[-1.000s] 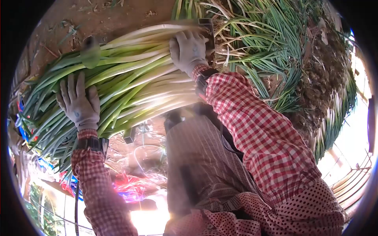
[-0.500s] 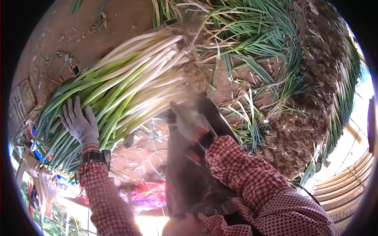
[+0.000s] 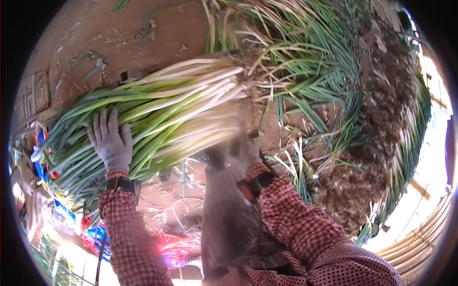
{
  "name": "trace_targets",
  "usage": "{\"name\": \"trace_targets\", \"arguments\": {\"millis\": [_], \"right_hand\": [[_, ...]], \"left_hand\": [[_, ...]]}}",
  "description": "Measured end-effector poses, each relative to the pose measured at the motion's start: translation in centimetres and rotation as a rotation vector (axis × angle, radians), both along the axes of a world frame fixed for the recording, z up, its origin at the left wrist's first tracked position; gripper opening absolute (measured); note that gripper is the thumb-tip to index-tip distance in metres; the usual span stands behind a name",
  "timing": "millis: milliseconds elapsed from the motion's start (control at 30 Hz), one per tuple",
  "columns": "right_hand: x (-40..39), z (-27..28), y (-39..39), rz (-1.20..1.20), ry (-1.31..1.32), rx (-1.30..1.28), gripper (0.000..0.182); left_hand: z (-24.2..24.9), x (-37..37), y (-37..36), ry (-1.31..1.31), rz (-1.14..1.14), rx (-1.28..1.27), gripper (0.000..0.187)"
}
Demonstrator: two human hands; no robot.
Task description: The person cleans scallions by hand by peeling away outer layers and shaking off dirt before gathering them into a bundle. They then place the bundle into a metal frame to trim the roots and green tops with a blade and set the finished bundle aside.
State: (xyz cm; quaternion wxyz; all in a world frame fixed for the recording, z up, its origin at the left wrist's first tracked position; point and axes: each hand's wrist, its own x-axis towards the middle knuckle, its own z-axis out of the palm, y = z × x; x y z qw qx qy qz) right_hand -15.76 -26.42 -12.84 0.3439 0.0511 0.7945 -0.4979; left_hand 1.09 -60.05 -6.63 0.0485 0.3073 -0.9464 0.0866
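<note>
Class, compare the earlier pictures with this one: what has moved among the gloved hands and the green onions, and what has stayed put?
The right gloved hand left the white root ends of the bundle of long green onions and dropped, blurred, below its near edge. The left gloved hand stayed flat on the green leaves; the bundle stayed lying on the brown ground.

No readable text, labels, brands or numbers anywhere.

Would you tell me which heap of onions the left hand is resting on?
The left hand lies flat on the tidy bundle of aligned white stalks, not the loose tangled heap beyond.
</note>
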Motion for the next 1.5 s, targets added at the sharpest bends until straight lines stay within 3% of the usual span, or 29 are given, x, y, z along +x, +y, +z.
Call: {"name": "trace_targets", "arguments": {"millis": [33,200,233,300,367,433,500,600,633,767,867,1000,1133,1233,1333,1433,1500], "right_hand": [[-0.4,1.0,0.5,0.149,0.124,0.074,0.022],[-3.9,10.0,-2.3,0.223,-0.424,0.245,0.018],[-4.8,8.7,-1.9,0.407,-0.201,0.094,0.016],[-5.8,10.8,-7.6,0.848,0.648,-0.112,0.018],[-6.6,10.8,-12.8,1.118,0.946,-0.089,0.034],[-6.0,8.1,-17.1,1.183,1.152,-0.137,0.055],[-4.2,4.9,-20.2,1.318,1.256,-0.059,0.071],[-1.6,1.5,-20.0,1.324,1.183,-0.010,0.078],[-1.2,1.5,-19.7,1.305,1.211,0.048,0.078],[-1.7,0.4,-19.4,1.253,1.263,-0.103,0.077],[-2.1,-0.1,-19.3,1.257,1.337,-0.044,0.072],[-1.4,0.0,-18.6,1.234,1.329,0.017,0.069],[-0.1,2.2,-17.7,1.264,1.331,0.240,0.066],[1.1,3.3,-16.9,1.249,1.307,0.360,0.067],[1.3,3.5,-16.1,1.244,1.328,0.325,0.068],[-0.6,1.5,-17.9,1.185,1.394,0.286,0.069],[-0.9,0.9,-18.3,1.172,1.465,0.197,0.071]], "left_hand": [[0.4,0.0,0.1,-0.001,0.005,0.019,0.048],[6.0,0.5,3.3,0.329,0.137,0.135,0.047],[6.8,1.2,4.8,0.419,0.173,0.153,0.045],[7.9,2.6,7.9,0.609,0.237,0.176,0.041],[7.2,4.2,13.0,0.786,0.343,0.350,0.035],[6.6,5.0,19.3,0.815,0.581,0.637,0.030],[6.0,4.7,25.3,0.844,0.667,0.713,0.029],[8.1,1.2,32.5,0.708,0.782,1.045,0.021],[7.5,-0.8,35.0,0.790,0.756,1.016,0.019],[13.1,-8.6,35.7,0.695,0.609,1.396,0.018],[14.3,-12.7,38.3,1.000,0.623,1.112,0.020],[15.5,-13.0,39.5,1.182,0.814,1.171,0.018],[15.4,-13.0,41.5,1.404,1.153,0.887,0.016],[15.0,-14.2,43.4,1.534,1.217,0.964,0.018],[14.3,-14.3,44.8,1.618,1.296,1.026,0.020],[11.9,-15.9,45.4,1.732,1.485,0.792,0.021],[11.0,-14.7,46.9,1.743,1.503,0.828,0.023]]}}
